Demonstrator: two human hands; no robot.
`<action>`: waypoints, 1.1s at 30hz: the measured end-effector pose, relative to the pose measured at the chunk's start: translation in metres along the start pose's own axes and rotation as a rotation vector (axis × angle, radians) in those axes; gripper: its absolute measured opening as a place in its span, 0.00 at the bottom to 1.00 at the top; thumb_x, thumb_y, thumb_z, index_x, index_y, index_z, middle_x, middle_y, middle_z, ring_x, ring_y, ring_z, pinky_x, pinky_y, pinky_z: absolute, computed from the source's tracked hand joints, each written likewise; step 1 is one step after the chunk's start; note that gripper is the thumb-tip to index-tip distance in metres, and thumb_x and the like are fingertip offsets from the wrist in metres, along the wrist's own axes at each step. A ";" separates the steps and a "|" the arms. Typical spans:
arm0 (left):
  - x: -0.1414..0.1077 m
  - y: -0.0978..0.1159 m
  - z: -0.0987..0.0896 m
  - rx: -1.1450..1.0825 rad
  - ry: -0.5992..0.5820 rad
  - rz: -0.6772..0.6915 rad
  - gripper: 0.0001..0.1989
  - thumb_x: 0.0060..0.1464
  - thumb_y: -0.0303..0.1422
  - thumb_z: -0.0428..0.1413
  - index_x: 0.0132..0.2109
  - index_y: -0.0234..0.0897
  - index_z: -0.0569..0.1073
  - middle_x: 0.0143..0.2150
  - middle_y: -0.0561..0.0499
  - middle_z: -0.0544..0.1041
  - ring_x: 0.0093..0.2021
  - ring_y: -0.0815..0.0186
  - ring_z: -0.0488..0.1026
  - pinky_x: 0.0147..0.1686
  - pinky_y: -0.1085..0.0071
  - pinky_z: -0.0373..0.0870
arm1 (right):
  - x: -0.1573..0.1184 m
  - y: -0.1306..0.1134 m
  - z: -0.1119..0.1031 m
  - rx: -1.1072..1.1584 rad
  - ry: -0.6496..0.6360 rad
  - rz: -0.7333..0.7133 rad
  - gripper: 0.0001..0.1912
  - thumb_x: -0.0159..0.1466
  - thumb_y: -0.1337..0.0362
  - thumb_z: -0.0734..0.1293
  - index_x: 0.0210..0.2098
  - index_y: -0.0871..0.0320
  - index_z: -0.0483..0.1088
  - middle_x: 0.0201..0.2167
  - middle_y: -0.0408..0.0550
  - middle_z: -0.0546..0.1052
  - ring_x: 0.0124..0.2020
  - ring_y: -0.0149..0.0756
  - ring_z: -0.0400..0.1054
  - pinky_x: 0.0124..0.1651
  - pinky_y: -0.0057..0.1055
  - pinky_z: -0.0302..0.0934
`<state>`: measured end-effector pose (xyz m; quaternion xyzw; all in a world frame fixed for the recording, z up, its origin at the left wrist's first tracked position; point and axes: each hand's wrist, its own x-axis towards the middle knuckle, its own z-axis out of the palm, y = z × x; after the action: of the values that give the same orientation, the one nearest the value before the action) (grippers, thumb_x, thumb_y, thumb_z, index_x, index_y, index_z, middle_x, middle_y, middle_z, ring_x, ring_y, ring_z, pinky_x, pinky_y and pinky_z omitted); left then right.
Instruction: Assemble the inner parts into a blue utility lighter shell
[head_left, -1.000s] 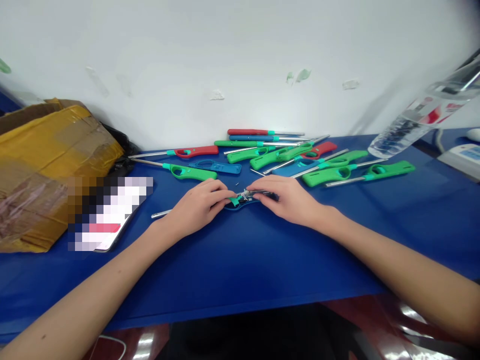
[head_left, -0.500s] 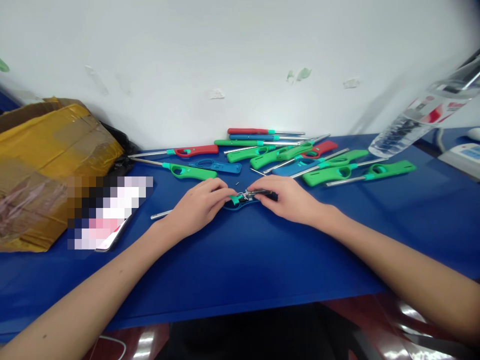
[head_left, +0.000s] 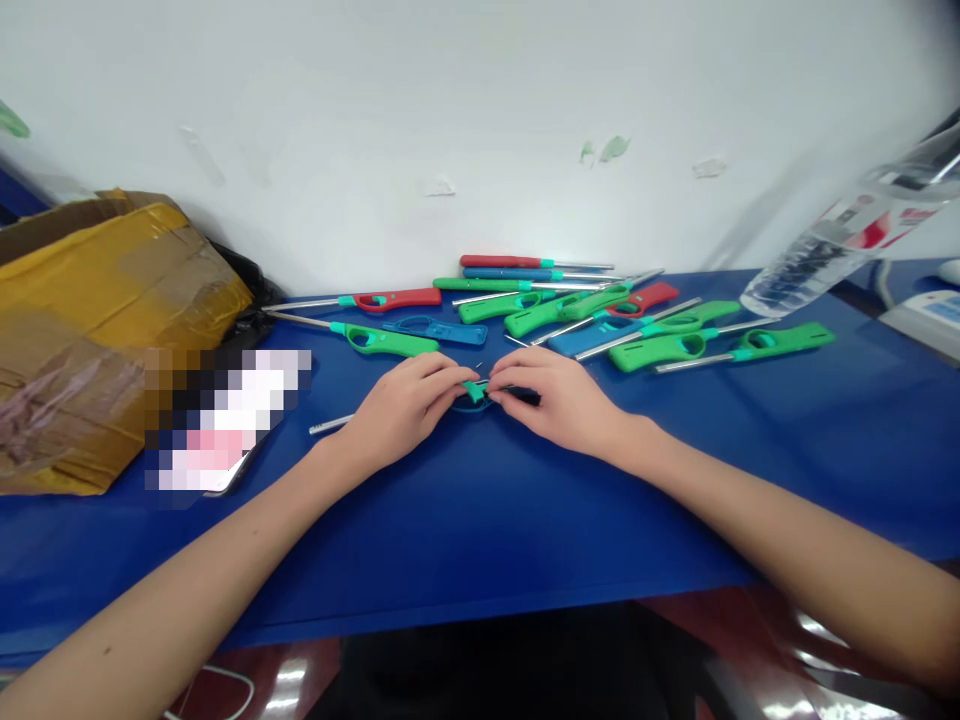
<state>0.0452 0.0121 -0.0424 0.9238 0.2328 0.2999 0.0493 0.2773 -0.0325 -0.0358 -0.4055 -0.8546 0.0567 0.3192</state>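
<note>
The small green piece (head_left: 475, 391) appears to be smooth plastic, and the nearest tube (head_left: 331, 425) is bright metal. The lighters (head_left: 802, 338) have handles (head_left: 636, 354) of hard-looking plastic, more satin than glossy, and their thin tubes (head_left: 690, 364) are polished metal. The table cover (head_left: 480, 530) looks like smooth plastic with a soft shine. The box (head_left: 135, 330) is of cardboard, covered by wrinkled, glossy tape (head_left: 82, 260); the black bag (head_left: 246, 272) is of thin, shiny plastic. The bottle (head_left: 814, 245) is of clear, smooth plastic. The wall (head_left: 480, 90) is matt and mostly smooth, with some rough, torn patches (head_left: 440, 187). The floor (head_left: 289, 680) is glossy.
</note>
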 end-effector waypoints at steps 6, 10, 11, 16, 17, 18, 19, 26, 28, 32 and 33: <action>-0.001 0.000 0.002 -0.061 0.007 -0.056 0.10 0.65 0.28 0.51 0.51 0.37 0.74 0.44 0.46 0.78 0.43 0.64 0.76 0.43 0.70 0.73 | 0.003 -0.003 0.000 -0.158 -0.012 -0.037 0.07 0.66 0.66 0.66 0.36 0.56 0.79 0.39 0.47 0.80 0.39 0.36 0.74 0.42 0.32 0.66; 0.000 -0.001 0.002 -0.092 0.025 -0.087 0.10 0.64 0.27 0.53 0.51 0.37 0.74 0.41 0.48 0.78 0.42 0.65 0.76 0.43 0.71 0.74 | 0.004 -0.008 -0.003 -0.418 -0.081 -0.180 0.11 0.68 0.68 0.63 0.37 0.57 0.78 0.41 0.48 0.81 0.37 0.37 0.72 0.34 0.31 0.62; 0.000 -0.001 0.002 -0.096 0.027 -0.088 0.10 0.64 0.27 0.53 0.50 0.36 0.74 0.41 0.48 0.78 0.41 0.66 0.76 0.43 0.71 0.74 | 0.004 -0.009 -0.003 -0.472 -0.101 -0.200 0.11 0.68 0.69 0.63 0.37 0.57 0.78 0.41 0.48 0.81 0.36 0.37 0.72 0.33 0.31 0.61; 0.000 -0.002 0.003 -0.094 0.020 -0.090 0.09 0.64 0.28 0.53 0.49 0.37 0.75 0.41 0.48 0.79 0.41 0.65 0.77 0.43 0.70 0.74 | 0.007 -0.013 -0.002 -0.558 -0.130 -0.210 0.10 0.68 0.71 0.63 0.38 0.61 0.77 0.41 0.51 0.80 0.36 0.38 0.70 0.35 0.33 0.61; -0.001 -0.002 0.003 -0.092 0.021 -0.088 0.09 0.64 0.29 0.53 0.49 0.37 0.75 0.41 0.48 0.79 0.41 0.65 0.77 0.43 0.69 0.74 | 0.007 -0.013 -0.001 -0.560 -0.135 -0.207 0.10 0.68 0.71 0.62 0.38 0.62 0.76 0.41 0.52 0.80 0.37 0.38 0.70 0.35 0.33 0.61; -0.001 -0.002 0.003 -0.091 0.024 -0.085 0.09 0.64 0.29 0.53 0.49 0.37 0.75 0.41 0.48 0.79 0.41 0.65 0.77 0.43 0.69 0.74 | 0.007 -0.013 -0.001 -0.559 -0.143 -0.203 0.10 0.68 0.71 0.62 0.39 0.62 0.76 0.41 0.53 0.79 0.38 0.39 0.70 0.36 0.34 0.61; -0.001 -0.002 0.003 -0.091 0.027 -0.080 0.09 0.64 0.29 0.53 0.48 0.37 0.75 0.41 0.48 0.79 0.41 0.65 0.77 0.43 0.69 0.74 | 0.008 -0.013 -0.001 -0.555 -0.152 -0.198 0.10 0.68 0.71 0.62 0.39 0.62 0.76 0.42 0.53 0.79 0.38 0.40 0.70 0.37 0.34 0.62; 0.000 -0.003 -0.002 -0.036 0.014 -0.041 0.10 0.66 0.30 0.50 0.48 0.37 0.75 0.41 0.47 0.78 0.42 0.64 0.75 0.44 0.68 0.73 | 0.008 -0.009 0.000 -0.492 -0.161 -0.180 0.11 0.69 0.70 0.60 0.40 0.61 0.75 0.43 0.54 0.79 0.41 0.42 0.70 0.40 0.36 0.63; 0.000 -0.003 -0.002 -0.004 0.008 -0.042 0.10 0.66 0.30 0.50 0.48 0.38 0.75 0.41 0.47 0.78 0.42 0.63 0.75 0.44 0.68 0.72 | 0.007 -0.008 0.000 -0.476 -0.137 -0.193 0.11 0.69 0.69 0.60 0.40 0.61 0.76 0.43 0.53 0.79 0.40 0.41 0.70 0.40 0.36 0.64; -0.002 -0.004 0.000 0.014 0.030 -0.049 0.10 0.66 0.30 0.50 0.49 0.37 0.75 0.43 0.46 0.77 0.43 0.63 0.75 0.44 0.68 0.72 | 0.004 -0.006 0.000 -0.470 -0.091 -0.219 0.13 0.70 0.69 0.60 0.39 0.59 0.77 0.43 0.50 0.80 0.38 0.39 0.71 0.37 0.34 0.64; -0.002 -0.004 0.001 0.014 0.036 -0.050 0.10 0.67 0.30 0.50 0.49 0.37 0.75 0.43 0.46 0.77 0.43 0.64 0.75 0.44 0.68 0.72 | 0.004 -0.006 0.000 -0.462 -0.082 -0.216 0.14 0.70 0.69 0.60 0.39 0.59 0.78 0.43 0.49 0.80 0.38 0.39 0.71 0.37 0.34 0.65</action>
<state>0.0428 0.0145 -0.0448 0.9124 0.2588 0.3136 0.0462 0.2718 -0.0336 -0.0318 -0.3712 -0.8957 -0.1580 0.1872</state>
